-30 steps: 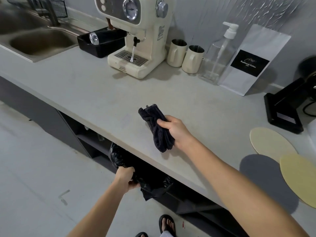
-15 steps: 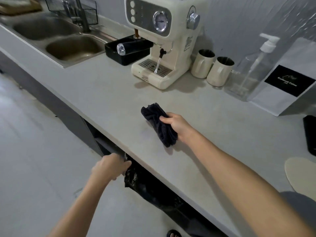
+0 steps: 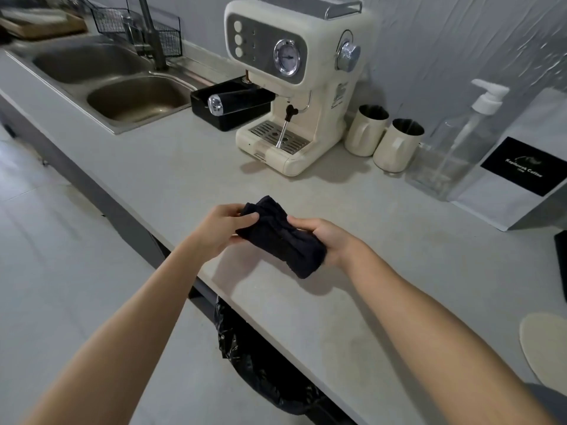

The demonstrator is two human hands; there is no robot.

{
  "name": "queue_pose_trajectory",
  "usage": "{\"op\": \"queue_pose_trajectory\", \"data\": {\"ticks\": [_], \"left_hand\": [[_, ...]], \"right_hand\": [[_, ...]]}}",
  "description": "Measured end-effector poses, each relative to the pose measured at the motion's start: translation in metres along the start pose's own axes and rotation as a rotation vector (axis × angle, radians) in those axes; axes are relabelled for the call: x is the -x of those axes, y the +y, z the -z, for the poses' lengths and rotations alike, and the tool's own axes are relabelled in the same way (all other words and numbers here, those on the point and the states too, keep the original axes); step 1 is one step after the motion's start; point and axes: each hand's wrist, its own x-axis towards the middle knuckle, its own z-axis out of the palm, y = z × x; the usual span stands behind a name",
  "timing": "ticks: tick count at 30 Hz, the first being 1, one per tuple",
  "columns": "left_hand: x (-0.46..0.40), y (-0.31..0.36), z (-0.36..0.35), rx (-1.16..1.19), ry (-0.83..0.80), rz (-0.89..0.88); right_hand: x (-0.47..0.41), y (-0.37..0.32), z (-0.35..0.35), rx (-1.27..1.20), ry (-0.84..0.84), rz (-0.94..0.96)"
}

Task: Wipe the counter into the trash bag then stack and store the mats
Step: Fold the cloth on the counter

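The tabletop (image 3: pixel 171 176) is running long and grey from the sink (image 3: pixel 135 96) at the far left past the coffee machine (image 3: pixel 294 87) to the coffee bag (image 3: pixel 515 173) on the right, and the stretch in front of the person is lying bare, which is where the wiping looks set to happen. The trash bag (image 3: pixel 260 372) is hanging black and crumpled under the front edge, just below and a little to the right of where the hands are working, with nothing holding it open. One mat (image 3: pixel 543 348) is showing as a pale round shape at the right edge, well apart from the hands and waiting for its turn. The cloth (image 3: pixel 282 237) is being held just above the tabletop, bunched into a dark roll: the left hand (image 3: pixel 224 228) is pinching its far end between thumb and fingers, while the right hand (image 3: pixel 331 237) is cupping the near end from the side. To my eye the person is gathering the cloth into a firmer pad. Doing that well means folding it flat with a broad face downward, then sweeping in straight overlapping strokes toward the edge above the bag, with one hand freed to pull the bag's mouth wide beneath that edge so the crumbs are dropping inside rather than onto the floor (image 3: pixel 61 271).
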Motion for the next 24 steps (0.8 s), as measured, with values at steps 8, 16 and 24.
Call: {"op": "queue_pose_trajectory", "data": {"ticks": [8, 16, 24], "left_hand": [[-0.004, -0.003, -0.009, 0.005, 0.316, 0.028], [-0.014, -0.016, -0.005, -0.342, 0.457, 0.097], [-0.010, -0.010, -0.007, -0.649, 0.481, 0.126]], "right_hand": [[-0.004, -0.006, 0.009, -0.039, 0.142, 0.067], [-0.006, 0.004, 0.012, 0.248, 0.329, 0.197], [-0.008, 0.009, 0.007, 0.663, 0.590, 0.267]]}}
